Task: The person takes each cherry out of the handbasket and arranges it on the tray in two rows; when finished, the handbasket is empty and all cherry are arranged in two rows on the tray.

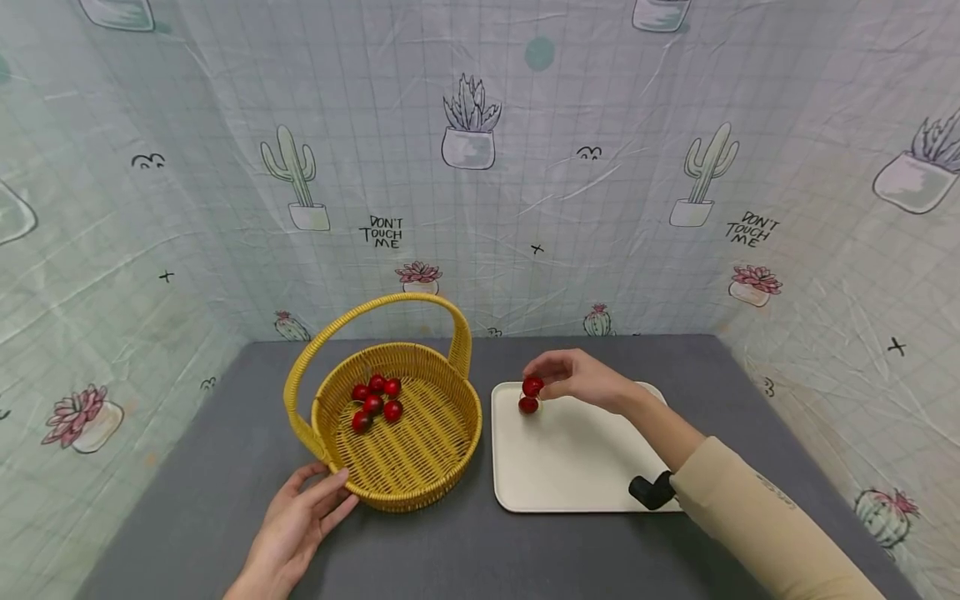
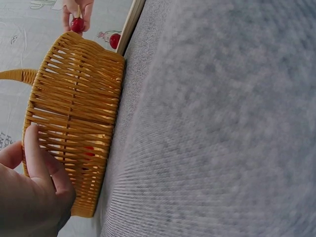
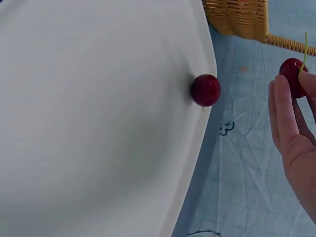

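My left hand holds the yellow wicker basket at its near left rim. In the left wrist view, the thumb is at the rim and the other fingers lie along the outer wall. Several red cherries sit in the left part of the basket. My right hand pinches one red cherry between thumb and fingers, its green stem sticking up. That cherry is held above the far left corner of the white tray. Another cherry lies on the tray near its edge.
The basket's tall arched handle stands upright over it. Basket and tray stand side by side on a grey table. A patterned cloth hangs behind and at both sides. A black device sits at the right wrist, over the tray's near edge.
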A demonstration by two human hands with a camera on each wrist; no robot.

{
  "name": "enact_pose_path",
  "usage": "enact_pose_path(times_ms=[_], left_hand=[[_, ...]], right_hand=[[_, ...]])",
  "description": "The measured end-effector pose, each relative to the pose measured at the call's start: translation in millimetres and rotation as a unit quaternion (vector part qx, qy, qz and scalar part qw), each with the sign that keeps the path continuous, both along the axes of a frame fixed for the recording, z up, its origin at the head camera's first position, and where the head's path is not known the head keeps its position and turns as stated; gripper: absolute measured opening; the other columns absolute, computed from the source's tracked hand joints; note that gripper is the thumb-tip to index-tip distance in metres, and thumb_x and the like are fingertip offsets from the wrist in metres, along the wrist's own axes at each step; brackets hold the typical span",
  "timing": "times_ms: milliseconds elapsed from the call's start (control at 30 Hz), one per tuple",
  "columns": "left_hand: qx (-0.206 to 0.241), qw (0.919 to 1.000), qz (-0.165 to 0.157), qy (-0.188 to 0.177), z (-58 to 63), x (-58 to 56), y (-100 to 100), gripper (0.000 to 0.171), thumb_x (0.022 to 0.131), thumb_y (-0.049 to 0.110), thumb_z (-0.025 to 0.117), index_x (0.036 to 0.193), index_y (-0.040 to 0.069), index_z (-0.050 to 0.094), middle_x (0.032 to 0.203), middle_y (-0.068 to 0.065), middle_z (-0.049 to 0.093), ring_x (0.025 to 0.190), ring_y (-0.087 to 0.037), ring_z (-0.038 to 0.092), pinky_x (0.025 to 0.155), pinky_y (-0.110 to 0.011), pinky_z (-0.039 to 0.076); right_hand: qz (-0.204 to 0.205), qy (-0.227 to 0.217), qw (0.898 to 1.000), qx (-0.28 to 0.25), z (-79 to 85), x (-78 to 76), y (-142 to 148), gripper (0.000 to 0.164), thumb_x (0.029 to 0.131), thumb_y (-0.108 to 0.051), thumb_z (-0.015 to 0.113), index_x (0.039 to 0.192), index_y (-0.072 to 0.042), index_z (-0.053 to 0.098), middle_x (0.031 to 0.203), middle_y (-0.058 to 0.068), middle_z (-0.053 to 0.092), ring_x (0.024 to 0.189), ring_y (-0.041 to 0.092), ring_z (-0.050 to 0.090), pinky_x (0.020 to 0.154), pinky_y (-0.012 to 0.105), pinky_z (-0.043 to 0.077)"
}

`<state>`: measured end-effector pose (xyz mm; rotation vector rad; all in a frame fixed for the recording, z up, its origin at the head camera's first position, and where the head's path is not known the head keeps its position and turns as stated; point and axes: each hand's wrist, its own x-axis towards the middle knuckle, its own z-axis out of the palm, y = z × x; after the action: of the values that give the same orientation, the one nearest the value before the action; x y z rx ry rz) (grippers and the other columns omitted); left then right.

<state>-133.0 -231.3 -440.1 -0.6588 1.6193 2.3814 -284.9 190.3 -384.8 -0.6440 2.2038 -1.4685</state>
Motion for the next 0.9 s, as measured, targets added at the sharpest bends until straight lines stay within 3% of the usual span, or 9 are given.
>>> enact_pose_path(times_ms=[533,800,900], left_hand=[[-0.007,1.0000,0.003,0.006,1.1,-1.6,2,0.042,0.101,0.010,0.068,0.126,0.012,0.034,0.114,-0.007,0.062,0.100,-0.017,0.068,0.096,-0.036,0.058],[-0.005,1.0000,0.001,0.005,0.2,-0.4,0,0.040,0.103,0.009,0.065,0.126,0.012,0.033,0.114,-0.006,0.062,0.099,-0.016,0.068,0.096,-0.036,0.058],[-0.006,1.0000,-0.001,0.004,0.2,-1.6,1,0.040,0.103,0.010,0.066,0.126,0.012,0.033,0.113,-0.006,0.062,0.099,-0.016,0.068,0.097,-0.035,0.058]], right_hand=[[-0.043,-0.023,0.999,-0.019,-16.4,-1.3,34,0.036,0.098,-0.009,0.070,0.131,0.002,0.063,0.128,0.023,0.063,0.108,0.028,0.066,0.105,0.061,0.047],[-0.067,-0.035,0.997,-0.017,-23.2,-2.1,43,0.035,0.098,-0.008,0.070,0.131,0.004,0.062,0.128,0.022,0.063,0.107,0.026,0.066,0.105,0.059,0.049],[-0.071,-0.044,0.996,-0.020,-29.3,-3.2,47,0.039,0.098,-0.005,0.069,0.134,0.008,0.058,0.129,0.022,0.062,0.110,0.031,0.066,0.104,0.059,0.049]])
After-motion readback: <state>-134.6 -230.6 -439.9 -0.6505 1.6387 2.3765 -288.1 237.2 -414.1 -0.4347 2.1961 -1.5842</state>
